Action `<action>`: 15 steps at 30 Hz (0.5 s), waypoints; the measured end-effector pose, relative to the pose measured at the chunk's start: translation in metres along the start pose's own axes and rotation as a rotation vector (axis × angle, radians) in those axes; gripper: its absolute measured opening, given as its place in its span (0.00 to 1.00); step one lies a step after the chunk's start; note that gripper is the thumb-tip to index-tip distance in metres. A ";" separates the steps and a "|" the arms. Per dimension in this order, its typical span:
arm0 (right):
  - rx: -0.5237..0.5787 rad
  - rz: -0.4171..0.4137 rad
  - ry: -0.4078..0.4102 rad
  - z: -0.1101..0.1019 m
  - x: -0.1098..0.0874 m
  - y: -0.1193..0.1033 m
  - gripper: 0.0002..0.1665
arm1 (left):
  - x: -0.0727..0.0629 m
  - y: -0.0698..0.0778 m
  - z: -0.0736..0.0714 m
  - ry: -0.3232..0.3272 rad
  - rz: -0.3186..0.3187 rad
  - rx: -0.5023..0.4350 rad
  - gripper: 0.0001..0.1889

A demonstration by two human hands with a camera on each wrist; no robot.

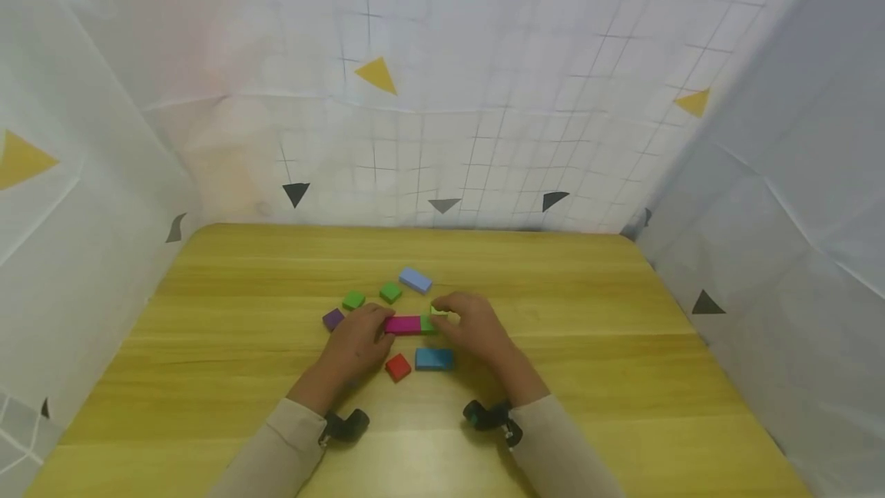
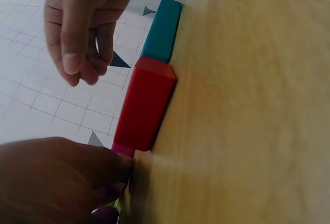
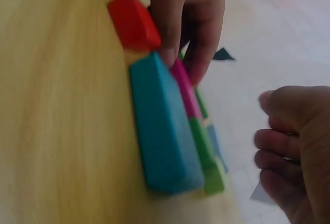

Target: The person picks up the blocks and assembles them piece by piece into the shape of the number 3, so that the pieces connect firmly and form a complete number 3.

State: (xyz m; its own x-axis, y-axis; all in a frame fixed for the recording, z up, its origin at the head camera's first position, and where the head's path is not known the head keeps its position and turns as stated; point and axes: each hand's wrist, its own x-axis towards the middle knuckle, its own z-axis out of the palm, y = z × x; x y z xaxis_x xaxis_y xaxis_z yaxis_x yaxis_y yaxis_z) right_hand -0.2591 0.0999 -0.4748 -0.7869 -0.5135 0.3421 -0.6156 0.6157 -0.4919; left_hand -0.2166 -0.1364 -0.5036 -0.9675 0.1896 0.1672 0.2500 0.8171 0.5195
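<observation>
A magenta block lies on the table with its right end against a green block. My left hand pinches the magenta block near its left end between thumb and fingers. A lighter green block shows by the right end of this row. Around that end hovers my right hand, thumb and fingers parted. In the right wrist view, the right hand is apart from the blocks, fingers loosely bent, holding nothing. Nearer me are a red block and a blue-teal block.
Behind the hands lie a light blue block and two green blocks, one in the middle and one further left. A purple block sits beside the left hand. White patterned sheets enclose the wooden table.
</observation>
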 end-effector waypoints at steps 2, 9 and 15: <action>0.005 0.003 -0.067 -0.002 0.001 -0.009 0.15 | 0.000 0.000 0.000 0.005 0.009 0.000 0.20; -0.018 -0.036 -0.233 -0.003 0.002 -0.037 0.16 | 0.000 0.000 -0.001 0.021 0.031 -0.010 0.19; -0.011 -0.046 -0.319 -0.004 -0.002 -0.053 0.17 | 0.000 0.000 -0.002 0.015 0.028 -0.013 0.20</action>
State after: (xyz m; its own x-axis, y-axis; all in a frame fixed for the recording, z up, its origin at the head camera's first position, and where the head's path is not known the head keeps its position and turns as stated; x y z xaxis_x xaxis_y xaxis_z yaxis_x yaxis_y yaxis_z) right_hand -0.2255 0.0710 -0.4459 -0.7067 -0.7012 0.0944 -0.6517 0.5932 -0.4726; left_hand -0.2166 -0.1372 -0.5021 -0.9596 0.2041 0.1939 0.2772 0.8042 0.5257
